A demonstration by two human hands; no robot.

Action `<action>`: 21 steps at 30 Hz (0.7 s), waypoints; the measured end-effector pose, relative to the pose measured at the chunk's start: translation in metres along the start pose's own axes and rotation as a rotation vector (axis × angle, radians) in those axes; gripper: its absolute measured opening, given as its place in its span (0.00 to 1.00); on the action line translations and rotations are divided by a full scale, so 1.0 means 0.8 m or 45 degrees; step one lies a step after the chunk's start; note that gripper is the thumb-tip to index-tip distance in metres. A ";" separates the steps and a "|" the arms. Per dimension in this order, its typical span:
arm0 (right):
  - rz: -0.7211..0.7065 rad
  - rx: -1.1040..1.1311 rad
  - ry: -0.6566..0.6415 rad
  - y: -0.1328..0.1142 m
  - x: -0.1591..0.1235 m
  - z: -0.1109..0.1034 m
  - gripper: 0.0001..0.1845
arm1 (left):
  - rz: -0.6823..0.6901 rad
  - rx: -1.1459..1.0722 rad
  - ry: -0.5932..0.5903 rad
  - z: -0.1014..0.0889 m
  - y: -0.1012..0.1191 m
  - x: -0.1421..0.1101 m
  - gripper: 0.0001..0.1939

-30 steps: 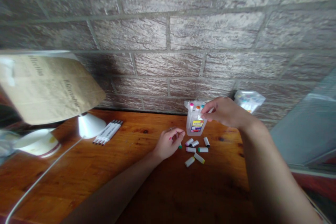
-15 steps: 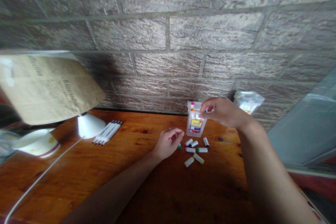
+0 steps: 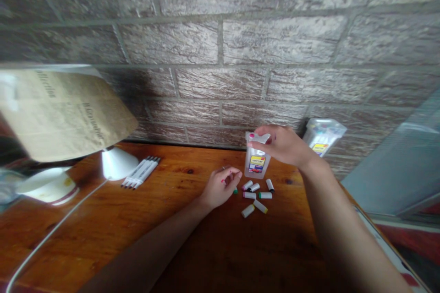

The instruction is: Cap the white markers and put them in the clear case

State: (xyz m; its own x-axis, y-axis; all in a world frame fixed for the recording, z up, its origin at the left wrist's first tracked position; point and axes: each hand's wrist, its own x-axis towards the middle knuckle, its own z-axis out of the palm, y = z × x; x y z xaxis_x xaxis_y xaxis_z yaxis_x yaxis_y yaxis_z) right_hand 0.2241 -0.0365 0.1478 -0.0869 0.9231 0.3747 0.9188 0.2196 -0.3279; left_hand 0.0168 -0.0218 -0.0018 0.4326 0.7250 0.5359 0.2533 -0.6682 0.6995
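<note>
My left hand [image 3: 220, 187] rests low over the table with curled, closed fingers and red marks on its skin. A green-ended piece [image 3: 235, 190] shows beside its fingers, mostly hidden by them. What lies inside the fingers cannot be made out. My right hand [image 3: 280, 144] is closed around the top of an upright clear marker case [image 3: 254, 173], thumb in front and fingers behind. A pink-topped marker [image 3: 252, 136] shows at the case's top left. In front of the case lie several short white marker caps [image 3: 249, 196] with coloured ends.
Several white markers [image 3: 141, 173] lie side by side by the lamp base [image 3: 118, 165]. A paper bowl [image 3: 48, 185] and a white cord [image 3: 57, 229] are at left. Another clear marker case [image 3: 323, 137] leans at right. A brick wall [image 3: 220, 82] stands behind.
My right hand has moved left and slightly down, from the case's right side onto its top, covering the orange-topped marker. My left hand has hardly moved.
</note>
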 end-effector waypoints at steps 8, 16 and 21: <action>-0.028 -0.007 -0.128 -0.002 0.000 -0.001 0.18 | 0.007 0.016 0.005 0.001 -0.003 0.000 0.11; -0.021 0.102 0.069 -0.005 0.001 -0.004 0.12 | -0.013 0.021 0.009 0.000 -0.002 0.000 0.12; -0.054 0.099 0.235 -0.007 0.002 -0.007 0.14 | -0.013 0.023 0.006 -0.002 -0.001 0.001 0.12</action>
State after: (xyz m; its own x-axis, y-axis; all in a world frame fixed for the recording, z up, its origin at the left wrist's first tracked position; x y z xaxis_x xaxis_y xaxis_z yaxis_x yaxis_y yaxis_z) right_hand 0.2213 -0.0382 0.1551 -0.0466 0.8406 0.5397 0.8828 0.2875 -0.3714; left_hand 0.0160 -0.0200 -0.0014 0.4258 0.7325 0.5312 0.2729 -0.6637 0.6965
